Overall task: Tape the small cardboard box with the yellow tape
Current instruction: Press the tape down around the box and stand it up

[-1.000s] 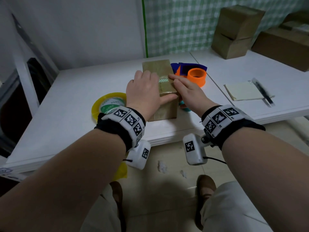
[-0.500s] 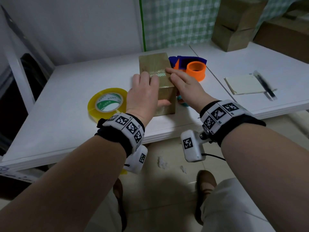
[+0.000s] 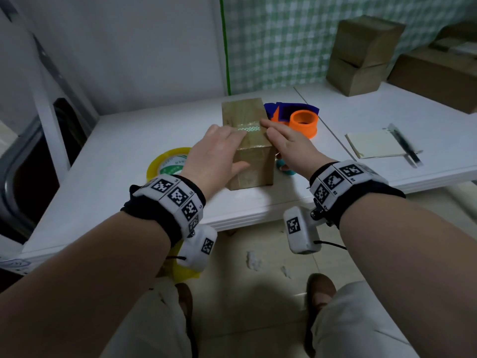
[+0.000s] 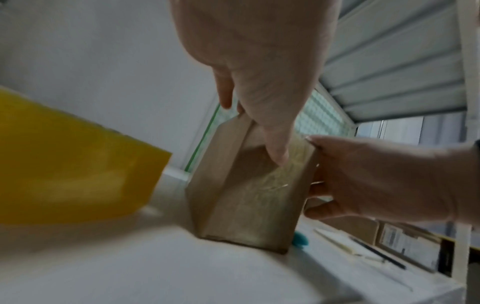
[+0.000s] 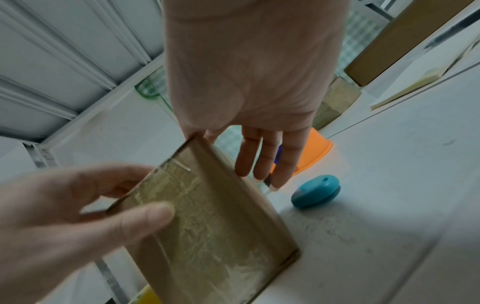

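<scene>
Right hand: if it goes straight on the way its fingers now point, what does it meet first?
The small cardboard box: the right hand touches its top edge, so it would probably slide across toward the far left corner. The orange roll lies right of that line.

Tape roll (image 3: 167,159) left of box (image 3: 242,112) — dispenser (image 3: 303,125) right.

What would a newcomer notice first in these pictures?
Both hands are on the small cardboard box in the centre: the left hand grips its left edge, the right hand presses its top right edge. A yellow tape roll lies to its left, a bright orange ring behind on its right.
</scene>
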The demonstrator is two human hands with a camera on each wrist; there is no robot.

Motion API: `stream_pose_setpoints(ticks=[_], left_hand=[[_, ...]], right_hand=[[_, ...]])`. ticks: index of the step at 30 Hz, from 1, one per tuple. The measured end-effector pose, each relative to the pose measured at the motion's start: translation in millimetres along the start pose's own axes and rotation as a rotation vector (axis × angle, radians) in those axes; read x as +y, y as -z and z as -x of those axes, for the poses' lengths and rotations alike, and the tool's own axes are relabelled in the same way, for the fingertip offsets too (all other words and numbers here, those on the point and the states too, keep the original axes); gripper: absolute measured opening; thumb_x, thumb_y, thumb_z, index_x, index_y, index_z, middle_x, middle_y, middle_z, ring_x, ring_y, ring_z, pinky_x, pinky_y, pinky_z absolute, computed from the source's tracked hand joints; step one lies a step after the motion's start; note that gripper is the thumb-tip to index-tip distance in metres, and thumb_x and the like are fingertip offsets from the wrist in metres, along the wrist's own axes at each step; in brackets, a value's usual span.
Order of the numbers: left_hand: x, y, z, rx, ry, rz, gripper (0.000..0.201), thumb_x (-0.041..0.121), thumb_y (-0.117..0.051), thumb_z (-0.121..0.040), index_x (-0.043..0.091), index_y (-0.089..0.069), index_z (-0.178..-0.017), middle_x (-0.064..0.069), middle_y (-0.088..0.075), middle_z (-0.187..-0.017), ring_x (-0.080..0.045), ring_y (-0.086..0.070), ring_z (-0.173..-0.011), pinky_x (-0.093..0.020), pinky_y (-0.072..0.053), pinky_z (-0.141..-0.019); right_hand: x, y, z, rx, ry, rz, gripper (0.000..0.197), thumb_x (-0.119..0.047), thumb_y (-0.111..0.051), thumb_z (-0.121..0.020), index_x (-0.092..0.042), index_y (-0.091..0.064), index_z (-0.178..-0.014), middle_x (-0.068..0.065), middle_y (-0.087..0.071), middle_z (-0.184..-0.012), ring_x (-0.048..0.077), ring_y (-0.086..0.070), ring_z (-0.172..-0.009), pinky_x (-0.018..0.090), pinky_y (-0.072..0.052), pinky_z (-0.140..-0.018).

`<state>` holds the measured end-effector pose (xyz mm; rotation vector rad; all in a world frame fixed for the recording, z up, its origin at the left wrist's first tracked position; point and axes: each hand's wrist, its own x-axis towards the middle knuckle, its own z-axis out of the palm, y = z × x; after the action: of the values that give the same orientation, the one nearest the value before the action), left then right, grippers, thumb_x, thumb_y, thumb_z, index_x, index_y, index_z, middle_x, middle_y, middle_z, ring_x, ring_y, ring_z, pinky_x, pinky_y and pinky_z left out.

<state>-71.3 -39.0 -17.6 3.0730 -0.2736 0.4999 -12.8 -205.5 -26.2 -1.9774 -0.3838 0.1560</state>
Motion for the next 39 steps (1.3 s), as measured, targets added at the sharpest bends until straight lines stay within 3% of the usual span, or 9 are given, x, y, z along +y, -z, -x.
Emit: stream_pose_setpoints(ticks=[2, 6, 15, 18, 22, 28, 31, 34, 39], left_hand=[[7.0, 4.4, -4.7, 0.038, -0.034, -0.007, 0.055, 0.043, -0.057, -0.086, 0.016, -0.048, -0.133, -0.004, -0.055, -0.133, -0.024, -0.045, -0.123, -0.036, -0.038, -0.099], [26.2, 1.1, -18.2, -0.042, -0.155, 0.01, 0.062, 0.039, -0.049, -0.091, 0.012, -0.032, -0.144, -0.007, -0.036, -0.151, -0.021, -0.033, -0.138, -0.034, -0.017, -0.115], [13.3, -7.7, -40.0, -0.227, -0.036, -0.048, 0.097, 0.06, -0.059, -0.077, 0.014, -0.014, -0.149, -0.006, -0.018, -0.159, -0.02, -0.021, -0.144, -0.042, -0.02, -0.117], [11.4, -7.4, -39.7, -0.245, -0.023, -0.055, 0.104, 0.057, -0.066, -0.073, 0.012, -0.012, -0.149, -0.007, -0.015, -0.159, -0.02, -0.017, -0.145, -0.044, -0.018, -0.117], [10.4, -8.8, -37.8, -0.245, 0.006, -0.047, 0.109, 0.05, -0.075, -0.067, 0.011, -0.014, -0.148, -0.008, -0.015, -0.159, -0.022, -0.017, -0.145, -0.046, -0.022, -0.116], [4.9, -5.5, -30.2, -0.278, 0.063, -0.047, 0.115, 0.046, -0.079, -0.064, 0.013, -0.01, -0.149, -0.007, -0.01, -0.16, -0.022, -0.013, -0.146, -0.044, -0.02, -0.117], [2.8, -4.4, -25.6, -0.265, 0.098, -0.055, 0.112, 0.048, -0.079, -0.063, 0.012, -0.014, -0.148, -0.01, -0.015, -0.158, -0.025, -0.019, -0.144, -0.045, -0.025, -0.115], [-1.6, -3.2, -22.5, -0.233, 0.161, -0.068, 0.11, 0.055, -0.077, -0.061, 0.013, -0.02, -0.145, -0.013, -0.032, -0.147, -0.029, -0.033, -0.134, -0.047, -0.035, -0.107], [-10.1, -1.1, -22.7, -0.217, 0.27, 0.172, 0.104, 0.051, -0.076, -0.065, 0.015, -0.021, -0.146, -0.01, -0.059, -0.124, -0.029, -0.054, -0.114, -0.042, -0.047, -0.091]], right_hand=[[-0.1, -0.9, 1.1, 0.001, -0.003, -0.01, 0.04, -0.033, -0.039, -0.1, -0.028, -0.046, -0.139, 0.001, -0.049, -0.143, 0.008, -0.045, -0.111, 0.033, -0.039, -0.104], [1.6, 1.0, 1.7, -0.013, -0.009, 0.005, 0.043, -0.029, -0.036, -0.101, -0.025, -0.039, -0.144, 0.001, -0.044, -0.148, 0.015, -0.047, -0.123, 0.034, -0.036, -0.11], [7.6, -1.6, -5.1, -0.019, -0.017, 0.014, 0.044, -0.029, -0.041, -0.099, -0.026, -0.04, -0.143, 0.001, -0.045, -0.148, 0.012, -0.046, -0.124, 0.031, -0.033, -0.113], [7.1, -1.0, -5.9, -0.023, -0.019, 0.056, 0.044, -0.03, -0.041, -0.099, -0.028, -0.041, -0.143, 0.001, -0.046, -0.147, 0.012, -0.047, -0.118, 0.032, -0.034, -0.112], [5.4, 0.0, -5.1, -0.019, -0.027, 0.098, 0.044, -0.032, -0.041, -0.099, -0.029, -0.04, -0.143, 0.001, -0.045, -0.148, 0.02, -0.045, -0.132, 0.033, -0.033, -0.113], [1.9, 0.1, -3.5, -0.013, -0.033, 0.101, 0.044, -0.033, -0.039, -0.099, -0.03, -0.039, -0.143, 0.003, -0.046, -0.147, 0.023, -0.045, -0.132, 0.036, -0.036, -0.111], [2.3, 0.0, -0.7, 0.006, -0.032, 0.085, 0.044, -0.035, -0.037, -0.099, -0.033, -0.039, -0.143, 0.002, -0.051, -0.142, 0.022, -0.051, -0.123, 0.03, -0.045, -0.098], [0.4, 0.5, 2.6, -0.003, -0.105, 0.051, 0.044, -0.043, -0.034, -0.098, -0.039, -0.038, -0.142, -0.001, -0.056, -0.117, 0.02, -0.057, -0.092, 0.022, -0.049, -0.059], [-1.5, -3.2, 1.6, 0.02, -0.206, -0.088, 0.042, -0.05, -0.035, -0.095, -0.024, -0.062, -0.112, 0.008, -0.061, -0.101, 0.028, -0.066, -0.066, 0.027, -0.055, -0.051]])
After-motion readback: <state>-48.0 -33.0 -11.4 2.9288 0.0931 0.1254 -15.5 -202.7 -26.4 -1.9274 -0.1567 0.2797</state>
